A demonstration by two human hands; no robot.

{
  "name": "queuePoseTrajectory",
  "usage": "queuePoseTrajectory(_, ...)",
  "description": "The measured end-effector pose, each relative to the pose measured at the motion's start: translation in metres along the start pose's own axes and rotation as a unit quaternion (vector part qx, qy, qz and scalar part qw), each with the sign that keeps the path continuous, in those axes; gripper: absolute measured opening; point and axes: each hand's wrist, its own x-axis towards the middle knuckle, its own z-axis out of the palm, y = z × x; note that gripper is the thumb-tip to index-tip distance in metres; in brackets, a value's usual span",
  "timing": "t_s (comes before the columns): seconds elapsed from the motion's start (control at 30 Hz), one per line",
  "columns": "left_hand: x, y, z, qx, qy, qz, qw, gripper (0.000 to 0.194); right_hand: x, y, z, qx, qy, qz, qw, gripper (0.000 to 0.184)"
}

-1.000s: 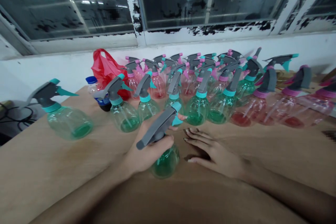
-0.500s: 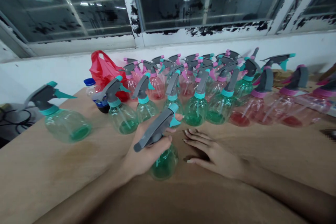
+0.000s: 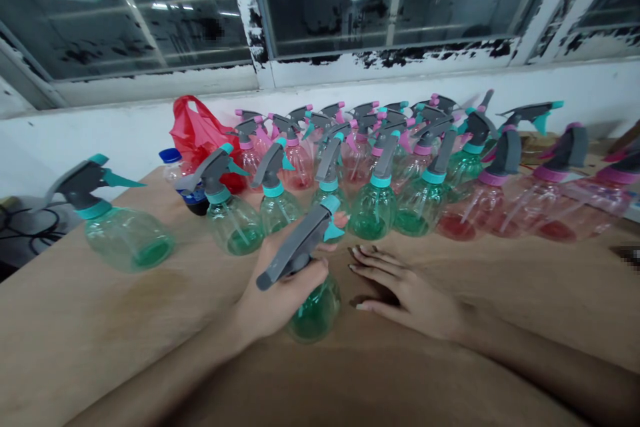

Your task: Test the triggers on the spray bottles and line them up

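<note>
My left hand is closed around the neck of a green spray bottle, just under its grey head with turquoise nozzle and trigger. The bottle stands on the wooden table in front of me, and my fingers hide its collar. My right hand lies palm down on the table to the right of this bottle, fingers stretched out and apart from it. Behind both hands runs a row of green spray bottles with turquoise collars, among them one bottle straight behind my right fingertips.
Farther back stand several pink spray bottles; more, such as one pink bottle, are at the right. A lone green bottle stands at the left. A drink bottle and a red plastic bag sit near the wall.
My left hand and the held spray bottle's head have shifted very slightly to the right. My right hand and the other bottles stay where they were.
</note>
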Motion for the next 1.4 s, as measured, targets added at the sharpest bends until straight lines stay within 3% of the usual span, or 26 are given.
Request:
queuePoseTrajectory(0.27, 0.002, 0.002, -0.003, 0.031, -0.050, 0.003, 0.998, 0.054, -0.001, 0.003, 0.002, -0.002, -0.001, 0.003, 1.000, 0.055)
queuePoseTrajectory(0.67, 0.011, 0.005, -0.022, -0.003, -0.162, 0.087, 0.983, 0.056, 0.000, -0.001, -0.001, 0.011, -0.002, 0.010, 1.000, 0.058)
queuePoseTrajectory(0.87, 0.008, 0.003, -0.012, -0.013, -0.126, 0.049, 0.991, 0.043, -0.001, -0.001, 0.000, 0.012, 0.001, 0.011, 1.000, 0.056)
queuePoseTrajectory(1.17, 0.006, 0.003, -0.005, -0.029, -0.090, 0.054, 0.994, 0.053, -0.001, 0.000, 0.001, 0.003, 0.009, 0.000, 1.000, 0.054)
queuePoseTrajectory(1.4, 0.005, 0.004, -0.004, -0.024, -0.076, 0.037, 0.996, 0.043, -0.001, 0.000, 0.000, -0.006, -0.008, 0.007, 1.000, 0.055)
